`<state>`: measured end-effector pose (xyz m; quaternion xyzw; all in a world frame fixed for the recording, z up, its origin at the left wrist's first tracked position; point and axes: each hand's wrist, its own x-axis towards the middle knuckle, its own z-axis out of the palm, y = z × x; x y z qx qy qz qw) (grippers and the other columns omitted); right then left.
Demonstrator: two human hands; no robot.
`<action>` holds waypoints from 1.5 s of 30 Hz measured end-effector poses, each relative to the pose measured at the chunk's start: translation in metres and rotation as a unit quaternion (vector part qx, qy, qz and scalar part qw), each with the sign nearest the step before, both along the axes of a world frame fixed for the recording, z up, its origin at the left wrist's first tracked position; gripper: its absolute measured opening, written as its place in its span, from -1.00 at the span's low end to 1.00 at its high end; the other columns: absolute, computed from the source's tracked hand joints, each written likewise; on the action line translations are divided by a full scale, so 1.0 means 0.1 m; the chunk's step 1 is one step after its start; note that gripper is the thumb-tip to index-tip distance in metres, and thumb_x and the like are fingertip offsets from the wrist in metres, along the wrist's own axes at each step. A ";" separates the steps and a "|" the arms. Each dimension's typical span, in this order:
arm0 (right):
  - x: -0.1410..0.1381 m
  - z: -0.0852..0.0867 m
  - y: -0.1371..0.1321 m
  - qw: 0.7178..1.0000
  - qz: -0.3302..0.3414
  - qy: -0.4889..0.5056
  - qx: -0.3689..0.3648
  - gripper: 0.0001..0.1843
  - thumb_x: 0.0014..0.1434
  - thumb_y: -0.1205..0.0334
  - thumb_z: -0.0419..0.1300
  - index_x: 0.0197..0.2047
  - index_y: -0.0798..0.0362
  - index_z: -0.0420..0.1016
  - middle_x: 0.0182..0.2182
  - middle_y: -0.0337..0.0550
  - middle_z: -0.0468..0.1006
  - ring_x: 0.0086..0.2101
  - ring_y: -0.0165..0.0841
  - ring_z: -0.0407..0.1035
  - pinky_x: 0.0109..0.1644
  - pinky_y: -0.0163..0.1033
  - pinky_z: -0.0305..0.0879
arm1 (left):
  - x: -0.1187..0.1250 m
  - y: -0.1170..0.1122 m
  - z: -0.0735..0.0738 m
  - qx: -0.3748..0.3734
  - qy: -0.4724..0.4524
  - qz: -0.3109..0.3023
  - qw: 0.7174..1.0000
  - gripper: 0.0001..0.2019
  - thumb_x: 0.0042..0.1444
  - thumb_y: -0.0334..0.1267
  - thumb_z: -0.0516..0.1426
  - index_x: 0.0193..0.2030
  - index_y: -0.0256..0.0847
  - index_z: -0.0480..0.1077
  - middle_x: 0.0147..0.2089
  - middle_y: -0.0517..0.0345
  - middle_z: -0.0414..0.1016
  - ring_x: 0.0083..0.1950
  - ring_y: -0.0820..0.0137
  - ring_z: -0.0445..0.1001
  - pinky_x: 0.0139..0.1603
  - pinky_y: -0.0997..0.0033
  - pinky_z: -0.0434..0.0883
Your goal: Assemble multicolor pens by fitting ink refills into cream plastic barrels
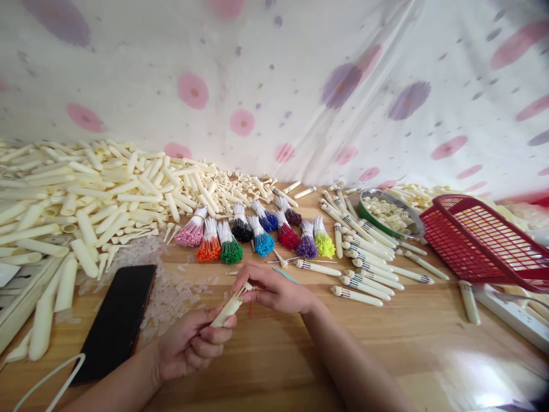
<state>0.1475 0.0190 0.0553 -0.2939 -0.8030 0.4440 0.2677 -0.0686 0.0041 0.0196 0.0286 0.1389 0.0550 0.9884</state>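
Note:
My left hand (195, 346) is closed around a cream pen barrel (226, 314), tilted up to the right. At the barrel's upper end, my right hand (274, 289) pinches a small pale part whose shape is mostly hidden by the fingers. Thin rods show between that part and the barrel. Just beyond my hands stand bundles of pen refills with coloured ends, among them orange (208, 249), green (231, 250), light blue (263, 243) and yellow (325, 245). Multicolour pens (364, 286) lie to the right of my right hand.
A heap of cream barrels (86, 194) covers the back left. Clear little tubes (175, 300) lie scattered by a black phone (115, 320). At right are a green-sided bowl (377, 226) of small parts, a red basket (484, 240) and a white power strip (514, 315).

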 end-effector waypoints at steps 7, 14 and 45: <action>-0.04 -0.01 -0.02 0.993 -0.075 -0.093 0.007 -0.76 0.24 0.09 0.01 -0.27 0.08 0.35 -0.51 -0.30 0.30 -0.48 -0.48 0.16 -0.41 -0.40 0.08 | -0.01 0.00 -0.02 0.037 0.075 0.013 0.996 -0.71 -0.02 -0.14 0.24 -0.38 -0.34 0.29 -0.65 0.45 0.00 -0.70 0.73 -0.26 -0.81 0.83 -0.18; -0.14 -0.04 -0.03 0.973 -0.162 -0.164 0.017 -0.65 0.19 0.13 0.09 -0.57 0.11 0.25 -0.66 -0.38 0.14 -0.60 -0.54 -0.01 -0.51 -0.40 -0.11 | 0.05 -0.07 0.01 0.171 0.190 0.020 0.967 -0.60 -0.05 0.06 0.19 -0.34 -0.29 0.29 -0.64 0.45 -0.01 -0.67 0.70 -0.26 -0.75 0.74 -0.27; -0.33 -0.20 -0.04 0.979 -0.201 -0.033 -0.001 -0.60 0.27 0.06 -0.19 -0.55 0.04 0.08 -0.64 -0.34 0.11 -0.58 -0.51 0.03 -0.50 -0.38 -0.02 | 0.15 -0.10 0.03 0.186 0.166 0.064 0.966 -0.66 0.00 0.02 0.16 -0.41 -0.26 0.27 -0.64 0.45 -0.06 -0.68 0.66 -0.29 -0.75 0.73 -0.23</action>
